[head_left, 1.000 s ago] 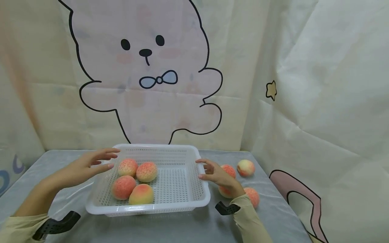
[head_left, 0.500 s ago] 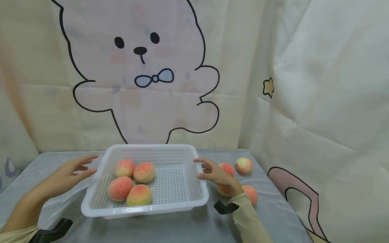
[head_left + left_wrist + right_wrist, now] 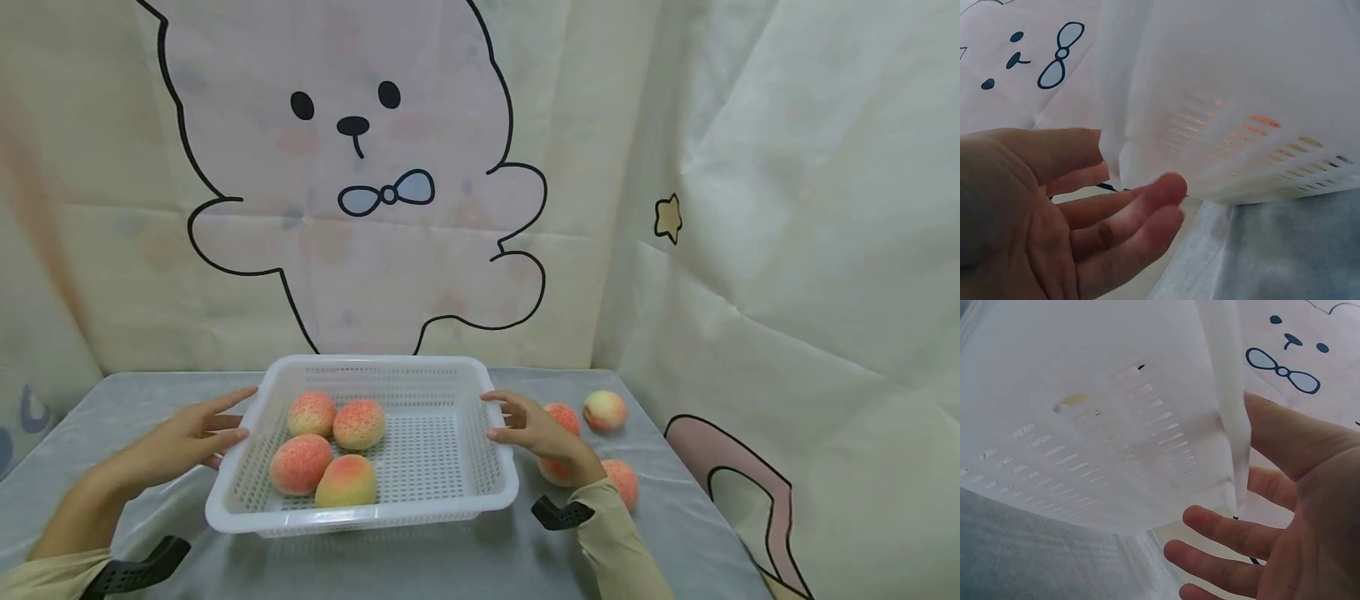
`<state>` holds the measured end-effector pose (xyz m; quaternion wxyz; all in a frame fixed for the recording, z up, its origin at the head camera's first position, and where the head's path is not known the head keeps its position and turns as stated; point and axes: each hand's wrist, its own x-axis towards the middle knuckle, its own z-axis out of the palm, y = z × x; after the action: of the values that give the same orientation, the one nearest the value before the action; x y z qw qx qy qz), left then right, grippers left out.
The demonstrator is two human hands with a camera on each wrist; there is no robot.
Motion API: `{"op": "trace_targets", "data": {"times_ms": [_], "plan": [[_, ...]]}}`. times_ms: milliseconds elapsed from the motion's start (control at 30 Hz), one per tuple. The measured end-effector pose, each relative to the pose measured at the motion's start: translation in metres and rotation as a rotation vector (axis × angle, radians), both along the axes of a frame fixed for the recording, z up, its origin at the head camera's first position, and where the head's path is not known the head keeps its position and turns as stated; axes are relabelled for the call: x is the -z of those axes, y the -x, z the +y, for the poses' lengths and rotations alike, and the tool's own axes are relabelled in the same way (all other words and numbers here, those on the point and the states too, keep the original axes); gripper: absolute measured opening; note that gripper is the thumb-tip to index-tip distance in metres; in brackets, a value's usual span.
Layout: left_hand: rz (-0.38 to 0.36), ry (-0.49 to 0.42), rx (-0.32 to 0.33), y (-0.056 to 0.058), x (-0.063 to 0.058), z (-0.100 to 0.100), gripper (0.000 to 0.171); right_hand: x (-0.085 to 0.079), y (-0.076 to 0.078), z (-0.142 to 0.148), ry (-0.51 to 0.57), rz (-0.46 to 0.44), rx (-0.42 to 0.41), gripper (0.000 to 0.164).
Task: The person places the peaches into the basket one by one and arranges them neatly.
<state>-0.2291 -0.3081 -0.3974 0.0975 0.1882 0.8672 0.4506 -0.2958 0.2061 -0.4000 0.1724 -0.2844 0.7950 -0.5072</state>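
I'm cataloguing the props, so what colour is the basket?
White; the basket shows best in the head view.

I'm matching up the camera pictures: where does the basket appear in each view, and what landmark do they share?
Head: the basket is below the middle, slightly left.
Left wrist: upper right, cut off by the edges.
Right wrist: upper left, also cut off.
Shared landmark: the printed bow tie.
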Motion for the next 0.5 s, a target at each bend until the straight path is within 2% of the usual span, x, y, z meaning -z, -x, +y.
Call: {"op": "trace_targets", "data": {"times_ms": [167, 300, 500], "plan": [[-0.087, -0.057, 0.007, 0.0, -0.002, -0.001, 0.071, -0.001, 0.002, -0.001, -0.041, 0.058, -0.015, 0.065], [-0.103, -0.079, 0.009, -0.002, -0.003, -0.001, 0.073, -0.002, -0.001, -0.001, -0.066, 0.084, -0.032, 0.065], [-0.117, -0.127, 0.013, -0.002, -0.002, 0.004, 0.075, -0.003, -0.01, 0.007, -0.058, 0.119, 0.04, 0.059]]}}
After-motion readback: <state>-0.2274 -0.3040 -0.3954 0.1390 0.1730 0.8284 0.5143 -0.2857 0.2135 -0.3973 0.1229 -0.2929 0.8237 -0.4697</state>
